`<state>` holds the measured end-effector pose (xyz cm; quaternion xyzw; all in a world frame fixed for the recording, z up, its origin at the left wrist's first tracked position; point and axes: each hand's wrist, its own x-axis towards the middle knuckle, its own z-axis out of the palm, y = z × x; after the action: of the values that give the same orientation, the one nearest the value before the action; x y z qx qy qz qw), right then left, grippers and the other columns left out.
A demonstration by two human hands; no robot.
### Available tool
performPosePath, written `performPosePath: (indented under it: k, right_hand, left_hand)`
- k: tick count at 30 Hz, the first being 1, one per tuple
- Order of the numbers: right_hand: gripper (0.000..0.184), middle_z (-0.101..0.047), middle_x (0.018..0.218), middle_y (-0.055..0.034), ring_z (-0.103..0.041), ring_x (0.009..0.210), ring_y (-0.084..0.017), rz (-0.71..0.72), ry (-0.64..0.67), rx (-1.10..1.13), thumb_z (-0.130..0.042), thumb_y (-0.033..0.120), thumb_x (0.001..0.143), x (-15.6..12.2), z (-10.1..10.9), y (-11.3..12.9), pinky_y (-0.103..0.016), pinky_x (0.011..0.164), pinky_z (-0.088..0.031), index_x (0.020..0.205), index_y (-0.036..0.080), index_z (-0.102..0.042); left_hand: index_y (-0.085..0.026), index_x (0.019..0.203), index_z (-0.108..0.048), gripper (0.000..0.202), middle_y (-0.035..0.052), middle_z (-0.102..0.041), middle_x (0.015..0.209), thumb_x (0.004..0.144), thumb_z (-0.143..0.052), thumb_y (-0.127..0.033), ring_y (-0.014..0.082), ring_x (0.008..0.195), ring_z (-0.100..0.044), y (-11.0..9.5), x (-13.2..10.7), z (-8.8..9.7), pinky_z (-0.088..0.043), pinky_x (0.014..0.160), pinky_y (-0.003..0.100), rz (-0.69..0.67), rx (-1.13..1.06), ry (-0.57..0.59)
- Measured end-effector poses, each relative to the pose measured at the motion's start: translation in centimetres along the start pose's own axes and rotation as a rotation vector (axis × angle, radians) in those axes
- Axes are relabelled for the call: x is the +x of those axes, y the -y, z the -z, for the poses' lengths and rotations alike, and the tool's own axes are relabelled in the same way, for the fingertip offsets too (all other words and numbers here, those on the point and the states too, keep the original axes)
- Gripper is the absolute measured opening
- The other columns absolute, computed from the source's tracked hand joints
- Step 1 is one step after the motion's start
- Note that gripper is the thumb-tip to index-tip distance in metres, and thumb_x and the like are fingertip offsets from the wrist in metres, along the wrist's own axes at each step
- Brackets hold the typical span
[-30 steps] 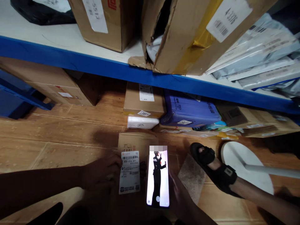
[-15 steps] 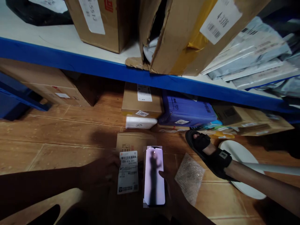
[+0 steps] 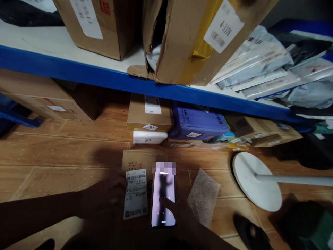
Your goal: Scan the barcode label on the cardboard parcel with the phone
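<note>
My left hand (image 3: 104,199) grips a dark parcel low in view, its fingers beside the white shipping label (image 3: 135,194) stuck on it. My right hand (image 3: 179,215) holds a lit smartphone (image 3: 163,199) next to the label, with the thumb pressed on the screen. A small cardboard box (image 3: 142,158) lies on the floor just beyond the label. A bubble-wrap pouch (image 3: 203,196) lies to the right of the phone.
A blue-edged shelf (image 3: 104,78) overhead carries cardboard boxes (image 3: 182,38) and grey mailer bags (image 3: 260,69). Under it sit more boxes, a white packet (image 3: 149,137) and a purple parcel (image 3: 199,123). A white round stand base (image 3: 256,180) and a black sandal (image 3: 249,232) are at right.
The other person's sandalled foot has drawn back from beside the stand base to the lower right edge. My thumb has moved onto the phone screen. The view has shifted right.
</note>
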<state>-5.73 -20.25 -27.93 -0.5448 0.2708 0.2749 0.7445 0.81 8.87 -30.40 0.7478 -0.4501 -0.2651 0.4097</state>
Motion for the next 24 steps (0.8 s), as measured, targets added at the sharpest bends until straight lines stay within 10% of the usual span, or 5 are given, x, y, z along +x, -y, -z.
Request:
performPosePath:
  k: [10,24]
  right_hand:
    - [0.081,-0.070,0.105,-0.0024,-0.065,0.096,-0.024,0.067,0.124,-0.058,-0.087,0.029,0.055,-0.38,0.59,0.68,-0.037,0.082,-0.053,0.126,0.030,-0.050]
    - [0.077,-0.073,0.104,-0.0025,-0.066,0.097,-0.024,-0.102,-0.031,0.300,-0.079,0.043,0.064,-0.10,0.01,0.42,-0.038,0.088,-0.050,0.130,0.026,-0.043]
  left_hand:
    - [-0.028,0.119,-0.046,0.033,0.0064,-0.048,0.121,0.086,-0.051,-0.028,0.0211,0.113,-0.045,-0.27,0.14,0.39,-0.045,0.099,0.038,0.039,-0.061,0.028]
    - [-0.023,0.114,-0.043,0.030,0.0080,-0.044,0.116,0.085,-0.052,-0.023,0.0219,0.108,-0.042,-0.70,0.42,0.84,-0.044,0.094,0.039,0.014,0.047,0.072]
